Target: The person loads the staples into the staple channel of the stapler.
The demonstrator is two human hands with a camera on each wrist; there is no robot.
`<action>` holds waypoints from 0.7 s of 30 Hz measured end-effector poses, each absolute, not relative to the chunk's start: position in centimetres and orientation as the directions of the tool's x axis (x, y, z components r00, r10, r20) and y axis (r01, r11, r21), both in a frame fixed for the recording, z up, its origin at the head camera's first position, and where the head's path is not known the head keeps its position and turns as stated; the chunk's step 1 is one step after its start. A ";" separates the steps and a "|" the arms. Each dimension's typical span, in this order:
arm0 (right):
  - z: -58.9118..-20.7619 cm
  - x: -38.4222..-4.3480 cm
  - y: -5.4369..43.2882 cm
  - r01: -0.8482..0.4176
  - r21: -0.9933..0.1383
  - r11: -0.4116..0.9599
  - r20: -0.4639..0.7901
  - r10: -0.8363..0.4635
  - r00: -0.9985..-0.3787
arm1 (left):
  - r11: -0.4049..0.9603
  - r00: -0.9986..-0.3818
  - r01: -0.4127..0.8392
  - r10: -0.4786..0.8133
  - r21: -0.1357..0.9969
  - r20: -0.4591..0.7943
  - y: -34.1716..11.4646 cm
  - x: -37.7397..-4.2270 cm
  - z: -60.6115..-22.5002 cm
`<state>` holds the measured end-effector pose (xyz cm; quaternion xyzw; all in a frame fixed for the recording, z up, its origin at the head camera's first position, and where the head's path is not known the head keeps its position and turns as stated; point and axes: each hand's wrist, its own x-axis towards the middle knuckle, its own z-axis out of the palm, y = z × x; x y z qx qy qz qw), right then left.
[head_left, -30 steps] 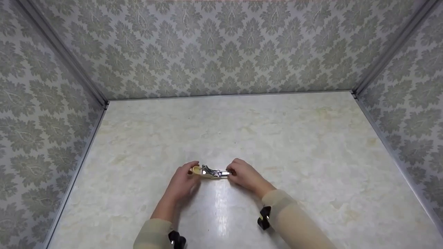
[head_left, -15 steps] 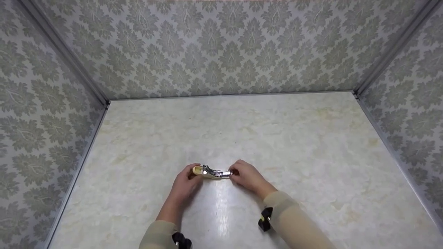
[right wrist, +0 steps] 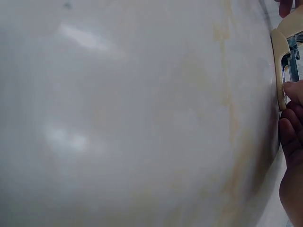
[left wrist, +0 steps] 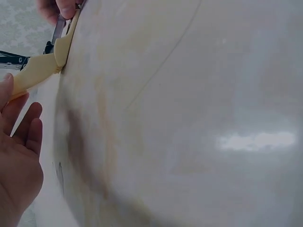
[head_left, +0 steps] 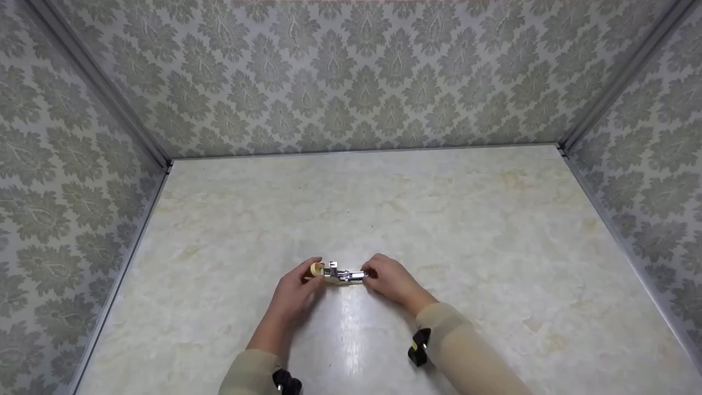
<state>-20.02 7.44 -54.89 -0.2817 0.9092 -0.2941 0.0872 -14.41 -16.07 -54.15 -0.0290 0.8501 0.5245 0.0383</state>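
A cream stapler (head_left: 346, 281), its metal inner parts bared, lies opened out between the two hands at the middle front of the table. My left hand (head_left: 296, 288) pinches the raised cream cover (left wrist: 38, 72) between thumb and fingers. The other end of the stapler is gripped by my right hand (head_left: 390, 278); in the right wrist view its thumb (right wrist: 294, 90) lies on the base (right wrist: 280, 52). A small metal part (head_left: 333, 265) sticks up near the hinge. The wrist views catch both hands only at their edges.
The marbled white table (head_left: 439, 208) spreads around the hands. Patterned wall panels (head_left: 340, 82) stand at its back and both sides, joined by grey corner strips (head_left: 109, 88). A black device sits on each sleeve.
My left hand has turned the cover a little further over and shifted slightly right, and a metal part now stands up near the hinge. The right hand has barely moved.
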 end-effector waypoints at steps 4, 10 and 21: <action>-54.8 -20.0 7.4 -0.462 -0.586 0.666 0.012 -0.563 -0.826 | 0.482 -0.998 -0.024 0.032 0.876 -0.045 -15.8 -14.4 -53.6; -55.0 -20.1 7.4 -0.456 -0.598 0.659 0.027 -0.553 -0.833 | 0.535 -0.993 0.095 0.104 0.839 0.047 -15.2 -14.7 -53.1; -55.3 -20.1 7.5 -0.448 -0.621 0.643 0.048 -0.539 -0.841 | 0.558 -0.988 0.137 0.137 0.819 0.072 -14.2 -15.0 -53.1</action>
